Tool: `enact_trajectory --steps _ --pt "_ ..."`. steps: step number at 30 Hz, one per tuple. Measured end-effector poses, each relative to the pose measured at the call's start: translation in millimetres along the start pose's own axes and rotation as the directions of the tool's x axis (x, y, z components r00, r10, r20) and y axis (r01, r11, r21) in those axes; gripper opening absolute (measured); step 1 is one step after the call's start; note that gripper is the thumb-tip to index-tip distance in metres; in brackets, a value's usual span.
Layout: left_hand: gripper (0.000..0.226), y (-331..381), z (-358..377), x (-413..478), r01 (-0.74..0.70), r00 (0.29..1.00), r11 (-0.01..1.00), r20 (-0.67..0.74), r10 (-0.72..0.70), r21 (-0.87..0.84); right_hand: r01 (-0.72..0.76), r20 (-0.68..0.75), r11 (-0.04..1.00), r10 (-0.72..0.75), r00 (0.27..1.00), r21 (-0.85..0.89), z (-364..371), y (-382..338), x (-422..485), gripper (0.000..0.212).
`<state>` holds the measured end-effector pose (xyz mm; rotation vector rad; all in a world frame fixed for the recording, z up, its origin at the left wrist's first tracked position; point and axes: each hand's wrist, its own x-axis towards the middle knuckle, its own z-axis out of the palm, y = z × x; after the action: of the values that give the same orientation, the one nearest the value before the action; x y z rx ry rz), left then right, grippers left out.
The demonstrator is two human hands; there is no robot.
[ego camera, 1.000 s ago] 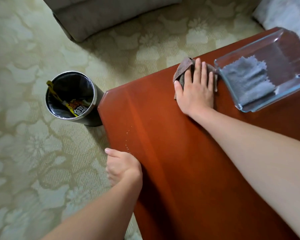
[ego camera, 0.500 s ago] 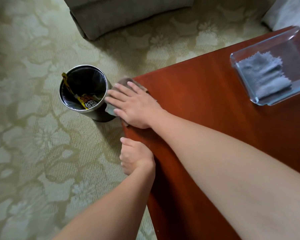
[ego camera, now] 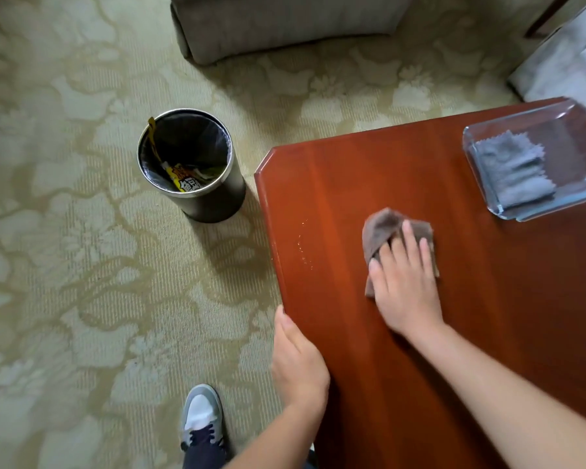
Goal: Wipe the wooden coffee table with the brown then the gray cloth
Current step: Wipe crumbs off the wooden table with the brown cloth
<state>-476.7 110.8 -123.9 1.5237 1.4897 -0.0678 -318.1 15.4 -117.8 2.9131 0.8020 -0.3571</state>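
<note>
On the wooden coffee table our right hand has come back from the corner beside the bin, where it was half a second ago, toward the middle. It lies palm down with 4 fingers spread, pressing the brown cloth flat against the wood. Our left hand now cups the table's left edge, fingers loosely curled, holding nothing. Farther right the gray cloth sits folded inside the clear glass tray. A faint line of crumbs marks the wood.
</note>
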Motion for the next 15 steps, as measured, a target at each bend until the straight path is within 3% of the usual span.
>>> enact_trajectory --steps 4,8,12,15 --pt "0.057 -2 5 -8 0.115 0.991 0.993 -0.071 -0.117 -0.03 0.043 0.02 0.999 -0.043 0.999 -0.026 13 -32 -61 0.06" --pt "0.056 -2 6 -8 0.116 0.992 0.993 -0.059 -0.116 -0.004 0.03 -0.064 0.999 -0.028 0.998 0.032 8 -82 -33 0.056" --pt "0.058 -3 6 -5 0.121 0.99 0.992 -0.076 -0.119 0.018 0.226 -0.151 0.972 -0.214 0.965 0.064 0 -145 28 0.055" --pt "0.067 -4 8 -5 0.127 0.989 0.992 -0.079 -0.125 0.023 0.362 -0.118 0.931 -0.365 0.924 -0.046 -3 -173 71 0.066"
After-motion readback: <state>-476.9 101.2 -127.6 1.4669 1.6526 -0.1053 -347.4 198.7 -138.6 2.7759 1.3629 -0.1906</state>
